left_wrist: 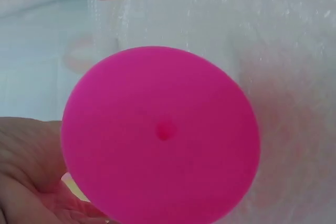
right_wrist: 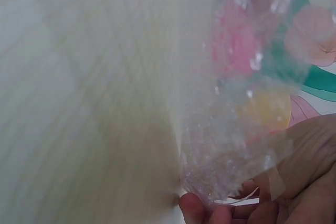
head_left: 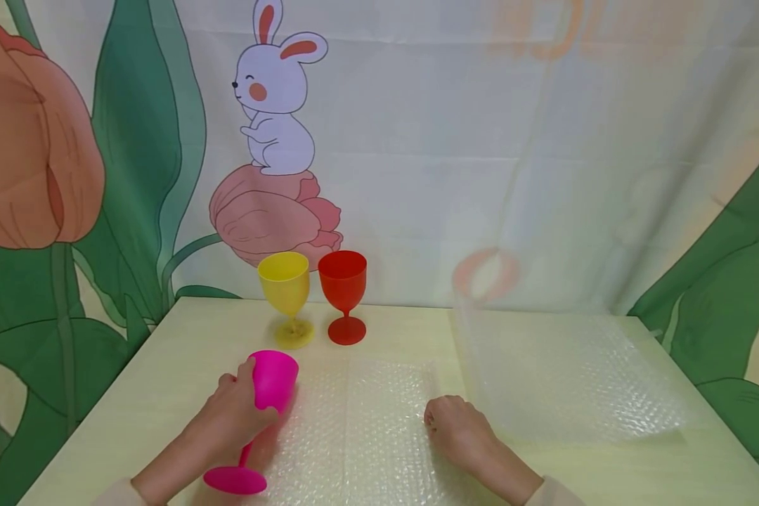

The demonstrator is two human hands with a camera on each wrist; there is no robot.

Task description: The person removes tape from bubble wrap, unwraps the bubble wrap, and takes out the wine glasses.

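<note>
My left hand (head_left: 237, 407) grips a pink goblet (head_left: 275, 379) round its bowl, with the goblet tilted and its round foot toward me. In the left wrist view the foot's pink underside (left_wrist: 163, 98) hides most of that hand. A sheet of bubble wrap (head_left: 379, 422) lies in front of me, beneath and to the right of the goblet. My right hand (head_left: 462, 429) is at the sheet's right edge with curled fingers. The right wrist view shows its fingers (right_wrist: 191, 208) pinching the clear bubble wrap (right_wrist: 226, 166), which is raised at that edge.
A yellow goblet (head_left: 284, 281) and a red goblet (head_left: 344, 281) stand upright at the table's back edge. Another bubble wrap sheet (head_left: 556, 379) lies on the right of the table (head_left: 183, 351). Behind hangs a printed curtain (head_left: 405, 140) with a rabbit and flowers.
</note>
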